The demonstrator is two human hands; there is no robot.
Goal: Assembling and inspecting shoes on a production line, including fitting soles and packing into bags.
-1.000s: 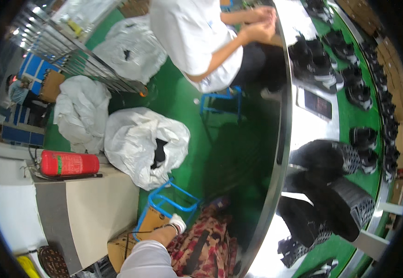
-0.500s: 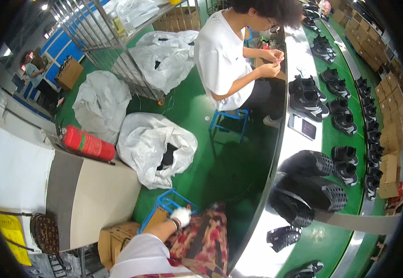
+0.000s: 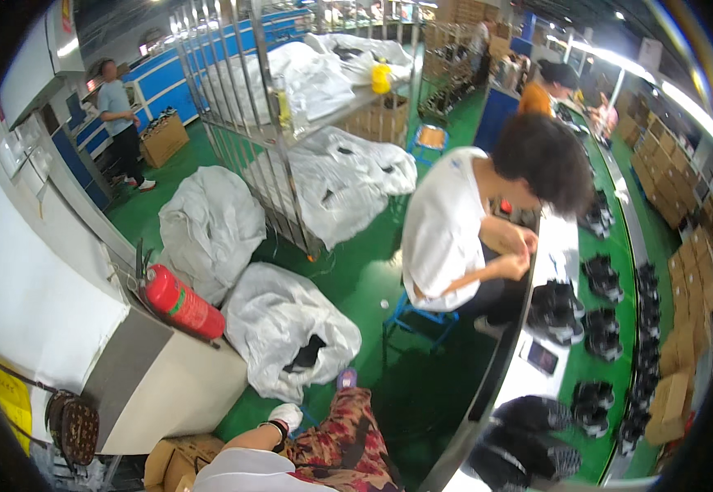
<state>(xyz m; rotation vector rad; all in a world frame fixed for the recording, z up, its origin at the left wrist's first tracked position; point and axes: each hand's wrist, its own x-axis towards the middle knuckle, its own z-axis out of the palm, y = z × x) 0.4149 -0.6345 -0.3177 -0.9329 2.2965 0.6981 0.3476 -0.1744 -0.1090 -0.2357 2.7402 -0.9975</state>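
My left hand, in a white glove, hangs low beside my patterned trousers. Right next to it shows part of a blue stool frame. The fingers are too small and blurred to show whether they grip it. My right hand is out of view. Several dark shoes lie close on the bench at the lower right. Farther up the bench are a phone and more black shoes.
A seated co-worker bends over their own hands at the bench. White sacks, a metal cage trolley and a red fire extinguisher stand on the left. A conveyor carries shoes along the right.
My view has tilted up and swung, so the room's far end shows and the co-worker appears lower and farther right. My left foot now shows beyond the trouser leg.
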